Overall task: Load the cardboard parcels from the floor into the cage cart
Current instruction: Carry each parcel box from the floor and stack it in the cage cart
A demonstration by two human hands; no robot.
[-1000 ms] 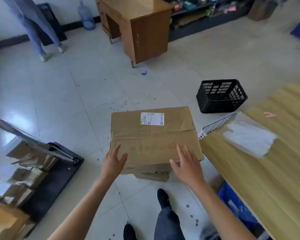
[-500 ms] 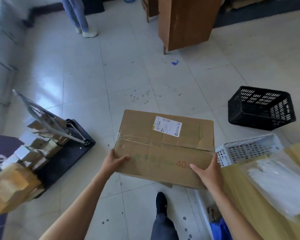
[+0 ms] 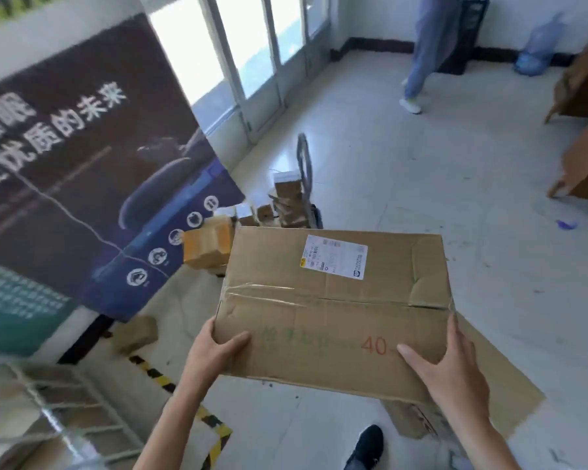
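While both forearms reach forward, the left hand and right hand grasp the cardboard parcel's near corners, thumbs on top.

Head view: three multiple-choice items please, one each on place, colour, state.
1. Where on the box is the white label? A. top face, far half B. near side wall C. underside
2. Colour of the printed "40"? A. blue B. black C. red
3. The box is: A. lying on the floor B. held up by the left hand and right hand C. inside the cage cart

Answers: 1 A, it sits on the top's far flap; 2 C, the digits read red; 3 B, each hand grips a near corner.
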